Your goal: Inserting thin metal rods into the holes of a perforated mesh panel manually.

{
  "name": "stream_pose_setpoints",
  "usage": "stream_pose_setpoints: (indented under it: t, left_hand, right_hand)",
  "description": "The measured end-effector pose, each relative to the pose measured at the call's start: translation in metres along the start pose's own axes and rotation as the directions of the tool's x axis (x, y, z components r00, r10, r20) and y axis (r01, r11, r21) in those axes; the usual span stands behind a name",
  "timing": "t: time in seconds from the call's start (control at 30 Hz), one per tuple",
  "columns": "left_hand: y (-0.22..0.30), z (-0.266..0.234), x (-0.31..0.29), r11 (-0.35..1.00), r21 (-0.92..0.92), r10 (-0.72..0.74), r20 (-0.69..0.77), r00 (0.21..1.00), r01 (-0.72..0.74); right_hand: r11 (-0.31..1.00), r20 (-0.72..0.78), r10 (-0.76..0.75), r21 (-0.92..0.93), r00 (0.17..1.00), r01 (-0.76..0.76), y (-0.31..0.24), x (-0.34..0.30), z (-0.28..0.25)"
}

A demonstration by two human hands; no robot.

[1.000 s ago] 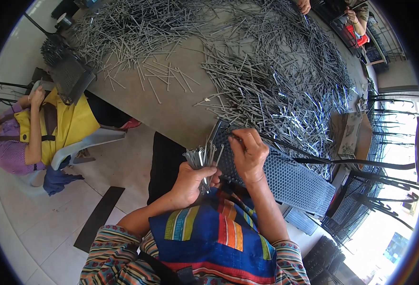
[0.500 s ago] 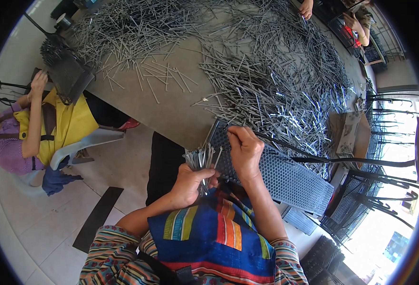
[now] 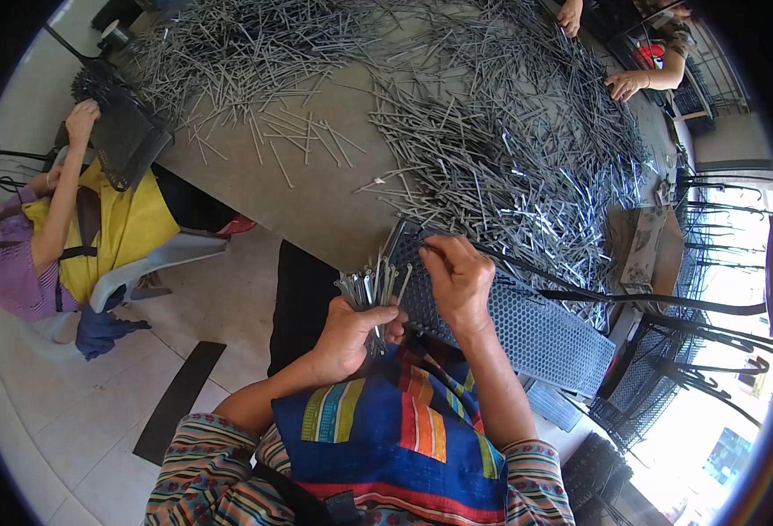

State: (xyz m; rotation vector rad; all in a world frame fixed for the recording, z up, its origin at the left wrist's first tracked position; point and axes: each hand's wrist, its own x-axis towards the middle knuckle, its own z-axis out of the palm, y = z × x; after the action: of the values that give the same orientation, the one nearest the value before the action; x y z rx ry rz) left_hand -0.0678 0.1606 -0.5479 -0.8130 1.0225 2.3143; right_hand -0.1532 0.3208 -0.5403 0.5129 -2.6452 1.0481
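Observation:
A bundle of thin grey metal rods (image 3: 370, 289) with looped ends stands upright in my left hand (image 3: 351, 333), whose thumb and fingers are closed round it. To its right, my right hand (image 3: 463, 279) hovers at the upper left end of a dark board with many holes (image 3: 535, 329). Its thumb and fingertips are pinched together, and whatever they hold is hidden or too small to name. The board slopes from the table's edge down to the right, close in front of my lap.
Heaps of loose metal rods (image 3: 491, 175) cover much of the table (image 3: 316, 206). At left, a person in a yellow apron (image 3: 128, 223) works at a black rack (image 3: 123, 131). Another person's hand (image 3: 627, 85) reaches in at far right. Black hooked racks (image 3: 702, 342) stand on the right.
My right hand has shifted slightly right and down over the board, still pinched. My left hand keeps its bundle. At far right, the other person's hand has moved down toward the rods.

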Motion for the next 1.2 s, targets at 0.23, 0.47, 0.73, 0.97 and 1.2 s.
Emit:
stream_pose_setpoints:
  t: [0.23,0.47,0.73,0.97,1.2]
  left_hand:
    - [0.001,0.01,-0.003,0.999,-0.026,-0.019,0.003,1.0,0.019]
    - [-0.002,0.003,-0.001,0.999,0.015,0.035,-0.037,0.999,-0.034]
    - [0.003,0.011,-0.001,0.999,0.036,0.006,-0.043,0.999,-0.004]
    - [0.003,0.009,0.001,1.0,-0.002,-0.007,-0.027,1.0,0.007]
    - [0.005,0.009,0.0,1.0,-0.008,0.002,-0.025,1.0,-0.003]
  right_hand:
    - [0.324,0.398,0.57,0.695,0.719,-0.642,-0.007,-0.018,-0.008]
    - [0.793,-0.254,0.464,0.545,0.848,-0.271,0.001,-0.011,-0.012]
    - [0.995,-0.186,0.049,0.095,0.981,-0.032,0.006,-0.004,0.002]
    - [0.998,-0.07,-0.06,-0.038,0.996,0.058,0.003,0.0,0.004]
    - [0.967,-0.032,-0.121,-0.227,0.992,0.111,0.002,-0.006,-0.001]
